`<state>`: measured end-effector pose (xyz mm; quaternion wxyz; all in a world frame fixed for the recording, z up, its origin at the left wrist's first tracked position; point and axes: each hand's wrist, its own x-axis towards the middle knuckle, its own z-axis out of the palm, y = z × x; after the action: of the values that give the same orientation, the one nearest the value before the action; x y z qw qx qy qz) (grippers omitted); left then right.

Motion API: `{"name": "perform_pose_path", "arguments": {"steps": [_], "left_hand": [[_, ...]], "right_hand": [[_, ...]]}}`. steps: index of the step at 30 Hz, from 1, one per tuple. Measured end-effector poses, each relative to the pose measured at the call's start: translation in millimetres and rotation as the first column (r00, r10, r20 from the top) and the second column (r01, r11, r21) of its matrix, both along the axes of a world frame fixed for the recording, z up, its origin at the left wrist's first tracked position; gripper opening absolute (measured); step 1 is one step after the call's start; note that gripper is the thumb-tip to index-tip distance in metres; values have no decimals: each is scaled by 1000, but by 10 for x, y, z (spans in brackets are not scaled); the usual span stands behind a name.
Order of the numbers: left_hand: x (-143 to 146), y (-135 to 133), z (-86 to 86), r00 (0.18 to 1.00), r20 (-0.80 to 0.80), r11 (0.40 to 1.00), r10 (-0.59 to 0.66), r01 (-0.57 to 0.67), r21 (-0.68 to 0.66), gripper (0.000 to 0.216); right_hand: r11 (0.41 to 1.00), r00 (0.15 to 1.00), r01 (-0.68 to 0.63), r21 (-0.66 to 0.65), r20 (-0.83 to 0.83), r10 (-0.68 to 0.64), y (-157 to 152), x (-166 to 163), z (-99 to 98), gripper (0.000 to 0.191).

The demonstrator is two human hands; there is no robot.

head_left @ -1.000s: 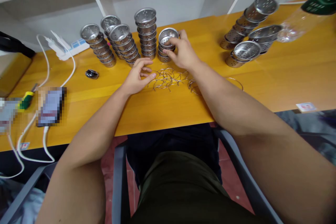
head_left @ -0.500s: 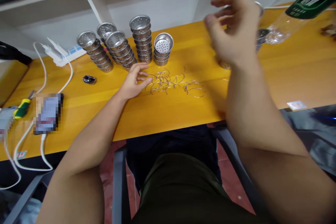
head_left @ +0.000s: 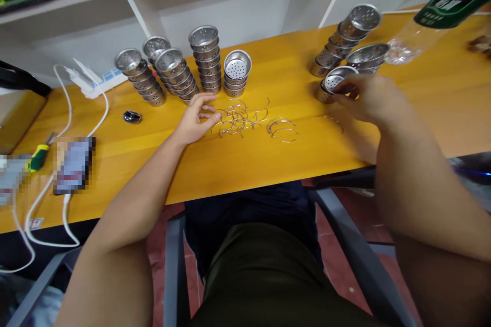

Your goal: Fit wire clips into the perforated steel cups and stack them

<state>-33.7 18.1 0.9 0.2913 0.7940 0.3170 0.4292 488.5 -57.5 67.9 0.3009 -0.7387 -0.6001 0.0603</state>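
My right hand (head_left: 368,96) has its thumb and fingers closed at the rim of a small perforated metal cup (head_left: 334,79), which sits in a short stack on the right. Behind that cup rise another stack of perforated cups (head_left: 339,43) and a wider-looking cup (head_left: 367,56). My left hand (head_left: 197,118) lies on the table with its fingers apart and nothing in them. Beside its fingertips is a loose pile of thin curved metal wires (head_left: 238,120); a smaller group of wires (head_left: 281,129) lies to the right of it.
Several leaning stacks of cups (head_left: 174,74) stand at the back left, with a short stack (head_left: 237,72) beside them. A plastic bottle (head_left: 418,36) lies at the right. Leftward are a phone (head_left: 74,166), screwdriver (head_left: 39,154), white cables, power strip (head_left: 103,82) and small black object (head_left: 132,116).
My right hand has come down from its raised position onto the cup at the right, uncovering the stack behind. My left hand has stayed in place.
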Motion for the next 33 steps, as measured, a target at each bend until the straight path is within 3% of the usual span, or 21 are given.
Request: {"name": "perform_pose_path", "arguments": {"steps": [3, 5, 8, 11, 13, 15, 19, 20, 22, 24, 27, 29, 33], "left_hand": [[-7, 1, 1, 1000, -3, 1000, -12, 12, 24, 75], [-7, -4, 9, 999, 7, 999, -36, 35, 41, 71], [5, -28, 25, 998, 19, 997, -61, 61, 40, 72], [25, -63, 42, 998, -13, 998, -54, 54, 17, 94], [32, -82, 59, 998, -28, 998, -52, 53, 24, 116], [25, -91, 81, 997, -57, 997, -55, 58, 52, 132], [-16, -76, 110, 990, -123, 994, -73, 83, 77, 129], [-21, -71, 110, 991, -118, 995, -66, 75, 68, 129], [-12, -65, 107, 993, -108, 997, -40, 47, 60, 132], [22, -66, 108, 993, -119, 995, -23, 34, 91, 129], [96, -65, 114, 988, -157, 989, -13, 36, 142, 121], [133, -49, 106, 984, -180, 988, 4, 25, 155, 119], [141, 15, 57, 979, -200, 984, 32, 4, 179, 117]], "right_hand": [[994, 997, -51, 94, 54, 46, -21, -155, 139, 33], [966, 983, -183, 182, 56, 175, -72, -324, 274, 38], [896, 902, -390, 213, -107, 418, -109, -749, 483, 38], [720, 686, -655, 229, -220, 693, -34, -1346, 603, 34], [581, 563, -803, 136, -148, 813, 58, -1757, 598, 30], [504, 490, -858, 104, -136, 861, 151, -2112, 537, 34], [335, 306, -938, 94, -234, 923, 282, -2520, 336, 36], [316, 271, -940, 126, -285, 919, 304, -2558, 284, 32], [357, 270, -911, 208, -356, 895, 338, -2578, 191, 37], [432, 314, -859, 274, -385, 868, 357, -2550, 127, 60], [438, 264, -842, 314, -468, 843, 367, -2481, 93, 82], [433, 218, -843, 321, -532, 818, 371, -2457, 90, 86], [509, 265, -812, 285, -597, 757, 398, -2499, 63, 87]]}}
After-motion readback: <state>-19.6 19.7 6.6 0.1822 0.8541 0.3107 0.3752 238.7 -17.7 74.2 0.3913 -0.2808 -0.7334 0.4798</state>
